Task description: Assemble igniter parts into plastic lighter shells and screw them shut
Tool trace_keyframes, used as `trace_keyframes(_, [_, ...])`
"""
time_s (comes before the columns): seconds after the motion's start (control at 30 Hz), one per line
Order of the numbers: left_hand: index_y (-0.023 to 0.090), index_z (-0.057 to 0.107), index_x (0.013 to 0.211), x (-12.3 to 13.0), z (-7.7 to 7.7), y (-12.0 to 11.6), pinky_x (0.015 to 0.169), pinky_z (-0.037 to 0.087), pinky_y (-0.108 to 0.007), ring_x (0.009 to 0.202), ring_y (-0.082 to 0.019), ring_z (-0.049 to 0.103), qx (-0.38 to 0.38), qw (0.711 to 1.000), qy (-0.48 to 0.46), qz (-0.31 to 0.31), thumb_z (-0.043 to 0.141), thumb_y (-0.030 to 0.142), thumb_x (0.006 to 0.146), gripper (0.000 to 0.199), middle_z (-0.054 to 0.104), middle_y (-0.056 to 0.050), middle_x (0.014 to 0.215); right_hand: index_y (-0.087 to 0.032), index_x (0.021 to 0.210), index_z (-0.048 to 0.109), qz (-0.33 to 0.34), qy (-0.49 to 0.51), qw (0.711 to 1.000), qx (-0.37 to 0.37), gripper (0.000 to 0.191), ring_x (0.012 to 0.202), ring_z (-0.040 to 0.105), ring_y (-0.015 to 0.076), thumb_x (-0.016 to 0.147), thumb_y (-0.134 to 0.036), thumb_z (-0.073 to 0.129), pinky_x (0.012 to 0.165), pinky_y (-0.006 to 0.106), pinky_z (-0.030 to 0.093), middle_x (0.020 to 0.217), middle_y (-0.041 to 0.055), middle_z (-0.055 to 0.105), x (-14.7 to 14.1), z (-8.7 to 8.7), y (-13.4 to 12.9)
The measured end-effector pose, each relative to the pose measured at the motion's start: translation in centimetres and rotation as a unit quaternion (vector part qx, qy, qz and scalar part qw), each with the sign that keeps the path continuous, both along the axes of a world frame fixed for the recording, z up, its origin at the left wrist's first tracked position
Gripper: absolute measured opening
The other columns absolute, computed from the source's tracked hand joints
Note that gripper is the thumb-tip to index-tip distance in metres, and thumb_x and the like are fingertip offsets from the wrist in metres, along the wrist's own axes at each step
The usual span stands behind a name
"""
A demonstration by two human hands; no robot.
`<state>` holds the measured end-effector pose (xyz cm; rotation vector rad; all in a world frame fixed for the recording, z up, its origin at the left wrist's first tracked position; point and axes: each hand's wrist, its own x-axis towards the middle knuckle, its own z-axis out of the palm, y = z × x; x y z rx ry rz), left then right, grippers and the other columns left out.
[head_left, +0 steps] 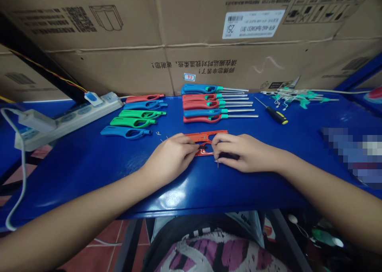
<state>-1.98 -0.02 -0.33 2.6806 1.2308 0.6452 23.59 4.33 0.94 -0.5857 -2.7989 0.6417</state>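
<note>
In front of me on the blue table lie the two halves of an orange-red lighter shell, the upper half (pixel 197 137) and the lower half (pixel 205 154). A white wire and a small black part (pixel 203 147) sit at the lower half. My left hand (pixel 177 154) is closed, its thumb and forefinger pinching at that black part. My right hand (pixel 234 150) is closed at the shell's right end, fingertips bent down. Beneath its fingers shows a dark elongated thing (pixel 229 156), too hidden to name. A thin brownish tip (pixel 217 164) shows just below the fingertips.
Several long-nosed gas lighters (pixel 201 104) lie behind the shell. Coloured lighter handles (pixel 134 122) are at left, beside a power strip (pixel 68 118). A screwdriver (pixel 276 114) and a pile of wired parts (pixel 295 96) lie right. Cardboard (pixel 119 65) stands behind. Small pins (pixel 158 133) lie near my left hand.
</note>
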Motion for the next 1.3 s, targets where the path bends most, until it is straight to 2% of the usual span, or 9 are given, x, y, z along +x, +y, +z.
trace_keyframes(0.13, [0.017,0.079,0.101,0.3,0.8,-0.7,0.08,0.056,-0.039,0.093,-0.025,0.066,0.007,0.996,0.082,0.041,0.054,0.026,0.101,0.027,0.073,-0.009,0.097,-0.019,0.092,0.064,0.012,0.05,0.991,-0.122,0.007,0.082,0.059,0.0127,0.096,-0.024,0.06,0.07,0.024,0.043,0.099,0.0037,0.066,0.4,0.1,0.6])
trace_keyframes(0.27, [0.016,0.077,0.108,0.6,1.5,-1.5,0.082,0.054,-0.043,0.093,-0.027,0.063,0.024,0.987,0.152,0.052,0.048,0.03,0.103,0.033,0.07,-0.012,0.099,-0.017,0.092,0.064,-0.01,0.069,0.981,-0.183,0.012,0.075,0.057,0.0118,0.096,-0.028,0.061,0.064,0.023,0.043,0.092,0.0037,0.068,0.7,0.0,1.1])
trace_keyframes(0.37, [0.013,0.074,0.115,0.6,1.8,-1.7,0.081,0.054,-0.046,0.095,-0.029,0.062,0.017,0.983,0.176,0.045,0.049,0.029,0.103,0.032,0.069,-0.014,0.101,-0.017,0.095,0.065,-0.025,0.061,0.983,-0.17,0.013,0.067,0.052,0.0101,0.094,-0.03,0.064,0.061,0.022,0.041,0.086,0.0016,0.066,0.6,0.0,1.1])
trace_keyframes(0.47, [0.014,0.074,0.114,0.6,1.8,-1.6,0.083,0.054,-0.046,0.094,-0.029,0.063,-0.008,0.985,0.169,0.037,0.05,0.025,0.102,0.029,0.069,-0.013,0.1,-0.018,0.1,0.065,-0.032,0.061,0.99,-0.121,0.013,0.063,0.049,0.009,0.093,-0.029,0.065,0.061,0.022,0.04,0.085,0.0007,0.064,0.2,-0.3,0.8])
trace_keyframes(0.67, [0.012,0.075,0.106,0.5,1.1,-1.1,0.086,0.056,-0.041,0.095,-0.026,0.065,-0.037,0.996,0.084,0.018,0.057,0.019,0.098,0.02,0.07,-0.013,0.099,-0.019,0.096,0.066,-0.082,0.056,0.994,-0.041,0.009,0.067,0.052,0.0106,0.095,-0.027,0.062,0.063,0.023,0.039,0.079,-0.0004,0.062,-0.6,-1.3,0.5])
trace_keyframes(0.8, [0.01,0.07,0.117,0.3,0.2,-1.0,0.089,0.058,-0.043,0.099,-0.027,0.066,-0.026,0.999,0.036,0.015,0.062,0.018,0.095,0.024,0.071,-0.014,0.106,-0.018,0.091,0.066,-0.086,0.075,0.993,-0.025,0.01,0.073,0.056,0.0127,0.096,-0.025,0.061,0.066,0.024,0.042,0.087,0.0033,0.064,-0.5,-1.6,0.9])
trace_keyframes(1.03, [0.012,0.067,0.122,0.2,-0.3,-0.7,0.093,0.056,-0.044,0.103,-0.027,0.065,-0.026,1.0,-0.004,0.0,0.064,0.02,0.095,0.029,0.07,-0.013,0.11,-0.017,0.091,0.067,-0.078,0.092,0.992,-0.042,0.004,0.063,0.051,0.0101,0.092,-0.019,0.064,0.061,0.023,0.041,0.082,0.0014,0.065,-0.1,-1.3,1.3])
trace_keyframes(1.17, [0.016,0.067,0.123,0.3,-0.1,-0.6,0.091,0.056,-0.044,0.103,-0.026,0.062,-0.049,0.999,0.003,-0.012,0.06,0.021,0.097,0.027,0.068,-0.011,0.107,-0.017,0.093,0.069,-0.067,0.076,0.992,-0.073,0.007,0.063,0.05,0.009,0.092,-0.017,0.062,0.061,0.023,0.04,0.089,0.0026,0.067,-0.1,-0.8,1.2])
trace_keyframes(1.3, [0.019,0.066,0.127,0.3,-0.2,-0.7,0.09,0.055,-0.042,0.101,-0.024,0.06,-0.042,0.999,0.003,-0.03,0.056,0.021,0.099,0.03,0.065,-0.01,0.105,-0.017,0.088,0.068,-0.09,0.071,0.989,-0.094,0.005,0.062,0.05,0.0088,0.09,-0.021,0.066,0.058,0.022,0.039,0.083,0.0012,0.066,0.0,-0.6,1.2])
